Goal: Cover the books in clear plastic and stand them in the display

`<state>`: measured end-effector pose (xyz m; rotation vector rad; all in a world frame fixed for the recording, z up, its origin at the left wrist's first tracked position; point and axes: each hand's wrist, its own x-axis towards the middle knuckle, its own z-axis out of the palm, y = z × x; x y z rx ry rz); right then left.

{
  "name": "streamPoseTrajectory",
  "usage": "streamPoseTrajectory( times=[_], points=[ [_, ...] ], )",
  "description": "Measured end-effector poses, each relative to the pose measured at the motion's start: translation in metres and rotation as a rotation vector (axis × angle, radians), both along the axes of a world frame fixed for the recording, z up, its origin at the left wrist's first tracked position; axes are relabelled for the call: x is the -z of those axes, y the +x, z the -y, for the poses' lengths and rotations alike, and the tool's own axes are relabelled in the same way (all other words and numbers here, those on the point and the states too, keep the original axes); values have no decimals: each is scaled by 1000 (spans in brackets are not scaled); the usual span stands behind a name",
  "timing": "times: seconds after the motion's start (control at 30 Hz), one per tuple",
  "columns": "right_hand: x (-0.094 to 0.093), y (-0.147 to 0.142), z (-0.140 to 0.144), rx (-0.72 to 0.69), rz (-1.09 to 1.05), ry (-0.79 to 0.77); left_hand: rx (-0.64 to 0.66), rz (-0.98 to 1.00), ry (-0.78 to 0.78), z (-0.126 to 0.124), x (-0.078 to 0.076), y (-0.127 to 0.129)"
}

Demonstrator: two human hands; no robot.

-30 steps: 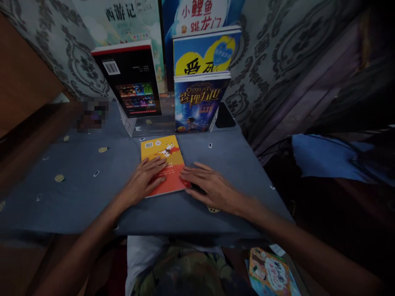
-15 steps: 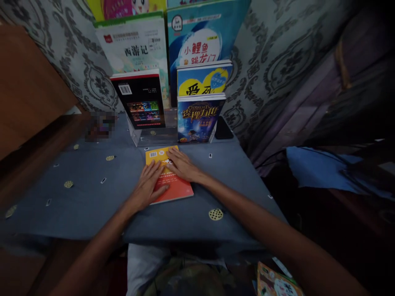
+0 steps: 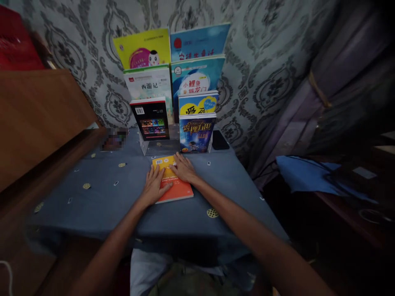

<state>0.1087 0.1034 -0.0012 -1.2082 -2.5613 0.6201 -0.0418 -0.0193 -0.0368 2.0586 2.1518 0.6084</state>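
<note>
Resting flat, the left hand [image 3: 153, 186] lies with fingers [image 3: 161, 172] spread, gripping nothing, on the left half of a thin yellow-and-orange paperback book [image 3: 177, 188], which lies on the blue-grey patterned tablecloth [image 3: 92, 201] just before the clear acrylic book stand [image 3: 160, 147]. The right hand [image 3: 184, 168], fingers likewise extended, presses the book's upper right. A barcode label marks its top-left corner. Behind stand a white book [image 3: 149, 84] reading "西游记" and a blue one [image 3: 196, 84] reading "小鲤鱼跳龙门".
</note>
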Motion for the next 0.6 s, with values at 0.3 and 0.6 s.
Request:
streamPoseTrajectory(
  times=[0.3,0.6],
  points=[
    [0,11,24,36,-5,10,-51,23,23,-4,5,0],
    [-8,20,45,35,28,-9,-74,3,-41,-1,-6,7]
  ],
)
